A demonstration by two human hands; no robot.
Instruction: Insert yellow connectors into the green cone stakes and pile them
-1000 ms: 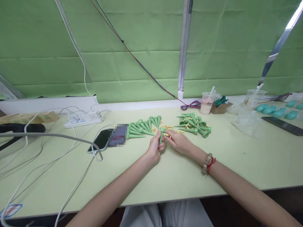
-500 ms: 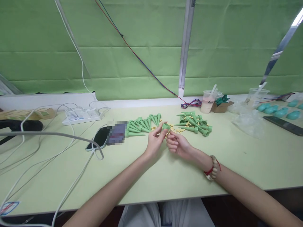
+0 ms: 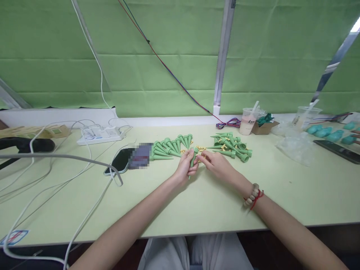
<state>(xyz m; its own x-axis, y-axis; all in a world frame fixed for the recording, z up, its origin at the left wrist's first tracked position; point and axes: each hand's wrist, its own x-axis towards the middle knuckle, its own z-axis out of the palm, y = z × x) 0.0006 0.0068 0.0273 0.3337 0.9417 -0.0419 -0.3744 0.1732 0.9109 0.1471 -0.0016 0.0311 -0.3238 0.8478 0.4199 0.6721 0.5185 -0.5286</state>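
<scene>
Centre of frame: left hand (image 3: 184, 167) grips a green spike (image 3: 192, 160), wide end up. Right hand (image 3: 214, 164) pinches at its top; what it pinches is hidden. Best keep spike steady, upright, fingers off the opening.

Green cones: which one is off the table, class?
The cone in the left hand, held upright with the right hand at its top. All others lie flat in two groups on the table.
</scene>
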